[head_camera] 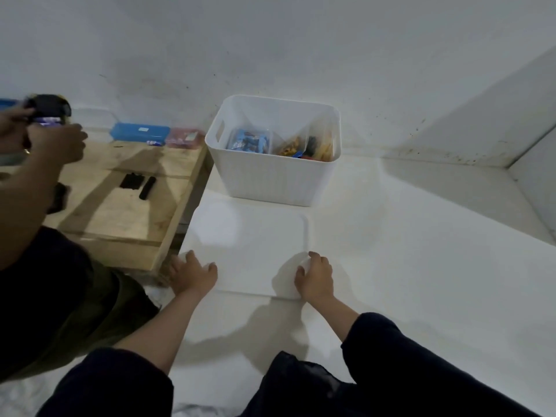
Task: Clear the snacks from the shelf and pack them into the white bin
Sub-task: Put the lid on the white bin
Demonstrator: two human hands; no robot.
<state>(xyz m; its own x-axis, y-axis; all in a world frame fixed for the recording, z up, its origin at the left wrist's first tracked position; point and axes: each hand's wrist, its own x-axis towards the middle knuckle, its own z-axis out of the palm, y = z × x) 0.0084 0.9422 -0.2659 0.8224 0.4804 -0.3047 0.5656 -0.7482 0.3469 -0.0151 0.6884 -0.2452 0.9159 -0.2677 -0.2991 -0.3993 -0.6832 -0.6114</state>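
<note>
Dark sleeves (421, 365) of the wearer, nearest the lens, arms reaching forward over a white floor (421, 236).

Left hand (192, 273): resting on the near left corner of a flat white lid (252, 245), fingers spread and apart, clamped on nothing that could be seen.

Right hand (316, 276): at the near right corner of the same lid, fingers curled over its edge; whether the grip was closed on the lid or only touching it could not be told.

Lid: lying flat on the floor between the two hands and stretching away from them.

White bin (276, 179): upright on the floor just beyond the far edge of the lid, open at the top, well ahead of both hands. Inside it, snacks (282, 144): a blue packet to the left, yellow and dark packets to the right.

Wooden shelf (129, 206): low, ahead and left of the left hand, beside the bin. On it, a blue box (140, 133) and a pink box (185, 139) at the far edge, and small black items (140, 183) near the middle.

Second person (45, 296): at far left, dark clothing, both hands raised and holding a dark object (48, 111), blurred.
</note>
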